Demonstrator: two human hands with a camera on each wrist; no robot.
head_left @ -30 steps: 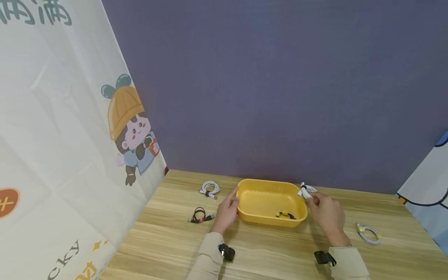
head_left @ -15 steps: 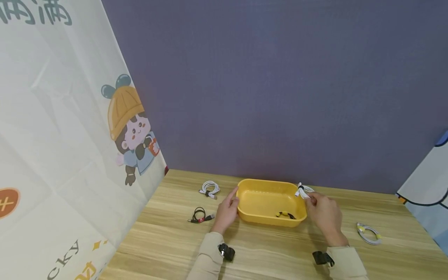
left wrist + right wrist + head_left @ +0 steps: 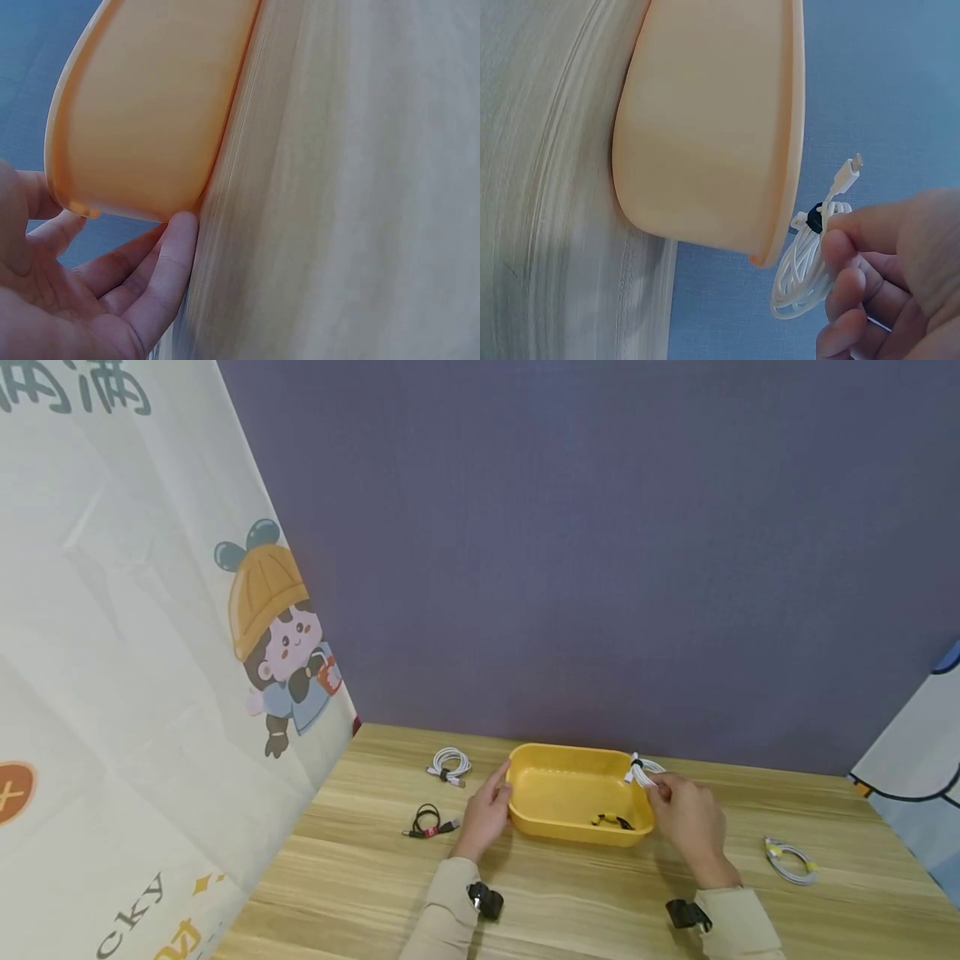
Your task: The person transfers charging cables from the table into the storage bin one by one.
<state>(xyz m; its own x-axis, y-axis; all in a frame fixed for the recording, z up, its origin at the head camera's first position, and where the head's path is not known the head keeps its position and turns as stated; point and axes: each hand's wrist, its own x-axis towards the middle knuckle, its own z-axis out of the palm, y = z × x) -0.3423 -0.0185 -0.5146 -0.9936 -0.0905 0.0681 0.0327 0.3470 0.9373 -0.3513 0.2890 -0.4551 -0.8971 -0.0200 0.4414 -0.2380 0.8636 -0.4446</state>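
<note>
Since a second ago the right hand (image 3: 686, 822) has carried its white coiled cable (image 3: 642, 771) leftward, from outside the yellow tray (image 3: 570, 758) to just above the tray's far right rim; the left hand (image 3: 487, 810) has not moved. The right hand pinches the coil between thumb and fingers; the left hand is relaxed, its straight fingers (image 3: 169, 259) touching the tray's left wall. Bare wooden table (image 3: 585, 902) lies in front of the tray, and the purple wall stands close behind it. The head view alone shows the black-and-yellow cable (image 3: 611, 819) inside the tray, the white cable (image 3: 449, 764) and black cable (image 3: 427, 821) to its left, and another cable (image 3: 790, 859) well to the right. The right wrist view alone shows the coil's black tie (image 3: 814, 216) and its plug (image 3: 849, 169).
</note>
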